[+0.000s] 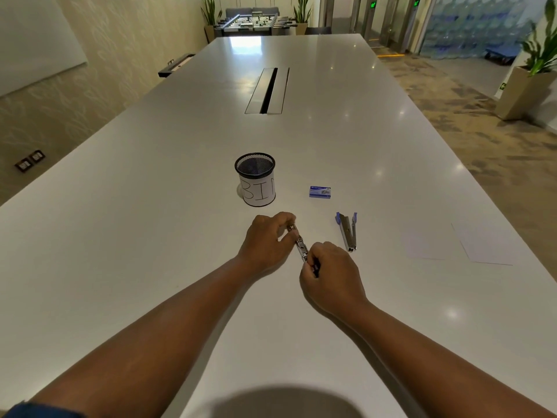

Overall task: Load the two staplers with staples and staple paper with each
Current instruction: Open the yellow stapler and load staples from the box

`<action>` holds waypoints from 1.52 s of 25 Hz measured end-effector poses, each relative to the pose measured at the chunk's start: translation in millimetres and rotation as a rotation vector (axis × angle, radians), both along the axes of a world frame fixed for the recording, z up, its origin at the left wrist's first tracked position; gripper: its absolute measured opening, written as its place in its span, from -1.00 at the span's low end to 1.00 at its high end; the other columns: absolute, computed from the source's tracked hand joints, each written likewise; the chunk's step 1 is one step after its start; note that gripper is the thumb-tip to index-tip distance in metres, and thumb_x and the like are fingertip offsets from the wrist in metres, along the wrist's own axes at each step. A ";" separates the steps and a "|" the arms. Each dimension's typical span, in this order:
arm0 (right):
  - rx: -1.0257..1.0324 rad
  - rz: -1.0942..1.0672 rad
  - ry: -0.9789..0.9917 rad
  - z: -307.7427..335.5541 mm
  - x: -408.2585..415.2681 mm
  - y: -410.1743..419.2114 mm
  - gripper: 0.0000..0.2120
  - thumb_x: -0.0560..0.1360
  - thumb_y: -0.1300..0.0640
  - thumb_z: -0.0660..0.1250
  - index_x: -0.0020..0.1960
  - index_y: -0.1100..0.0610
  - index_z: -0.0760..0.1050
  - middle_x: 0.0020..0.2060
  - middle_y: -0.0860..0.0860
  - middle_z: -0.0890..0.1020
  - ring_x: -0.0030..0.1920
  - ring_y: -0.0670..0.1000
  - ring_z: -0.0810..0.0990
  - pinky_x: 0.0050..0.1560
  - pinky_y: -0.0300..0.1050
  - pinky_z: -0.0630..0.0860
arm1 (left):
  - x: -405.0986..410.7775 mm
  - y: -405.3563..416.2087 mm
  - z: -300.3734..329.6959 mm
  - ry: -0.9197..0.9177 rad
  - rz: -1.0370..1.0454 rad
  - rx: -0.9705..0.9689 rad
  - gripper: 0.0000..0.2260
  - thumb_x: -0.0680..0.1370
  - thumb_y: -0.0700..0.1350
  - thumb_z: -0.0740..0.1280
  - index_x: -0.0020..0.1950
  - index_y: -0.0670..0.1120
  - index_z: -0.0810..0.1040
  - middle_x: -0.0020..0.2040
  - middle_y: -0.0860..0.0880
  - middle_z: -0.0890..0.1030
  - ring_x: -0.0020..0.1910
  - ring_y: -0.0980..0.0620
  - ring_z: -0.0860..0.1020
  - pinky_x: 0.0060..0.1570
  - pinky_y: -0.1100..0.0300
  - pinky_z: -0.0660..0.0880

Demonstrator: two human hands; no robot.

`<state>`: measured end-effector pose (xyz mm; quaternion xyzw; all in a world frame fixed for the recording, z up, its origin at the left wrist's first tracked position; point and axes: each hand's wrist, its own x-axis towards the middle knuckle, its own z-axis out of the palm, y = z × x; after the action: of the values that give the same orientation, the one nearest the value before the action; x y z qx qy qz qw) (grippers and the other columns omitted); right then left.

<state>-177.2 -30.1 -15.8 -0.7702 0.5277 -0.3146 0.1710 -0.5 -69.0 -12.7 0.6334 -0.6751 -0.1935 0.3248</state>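
Observation:
A small metal stapler (300,245) lies between my hands near the table's middle. My left hand (265,239) grips its far end and my right hand (330,273) grips its near end, so both ends are hidden. To the right a second stapler (348,232) with blue tips lies swung open on the table. A small blue staple box (320,192) sits behind it. Two white paper sheets (470,242) lie flat at the right, faint against the white table (150,236).
A black mesh cup (255,179) with a paper label reading "BIN" stands just beyond my left hand. A cable slot (268,90) runs down the table's centre farther off. The table's right edge drops to carpet with a planter (524,92).

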 end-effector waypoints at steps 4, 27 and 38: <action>0.082 0.047 0.038 3.8 0.4 -9.7 -0.82 0.50 0.04 0.26 0.09 -0.01 0.39 -0.39 -0.11 0.48 -0.36 -0.06 0.48 -0.34 -0.05 0.43 | 1.4 -2.7 -4.5 0.127 0.015 0.004 -0.69 0.56 0.03 0.43 0.29 -0.02 0.59 0.16 -0.02 0.68 0.17 0.07 0.64 0.17 0.17 0.57; 0.555 0.308 0.219 40.1 -1.5 -62.2 -0.51 0.49 -0.03 0.51 0.26 -0.10 0.28 -0.26 0.01 0.62 -0.23 -0.03 0.59 -0.08 -0.01 0.57 | 0.1 -7.0 -9.7 -0.066 0.013 -0.084 -0.81 0.57 -0.14 0.35 0.12 0.05 0.70 0.08 0.08 0.68 0.05 0.07 0.59 0.05 0.04 0.58; 0.267 0.267 0.007 21.8 -9.5 -38.3 -0.73 0.43 0.03 0.51 -0.07 -0.13 0.41 -0.06 -0.18 0.57 -0.09 -0.11 0.58 -0.03 0.13 0.60 | -2.7 -4.8 -10.5 -0.018 0.035 -0.094 -0.74 0.53 0.13 0.39 0.12 0.06 0.72 0.10 0.12 0.66 0.08 0.10 0.60 0.07 0.00 0.60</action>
<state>-186.8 -68.4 6.1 -0.8050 0.4585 -0.2138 0.3101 -3.2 -73.9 -23.3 0.6308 -0.6753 -0.1501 0.3514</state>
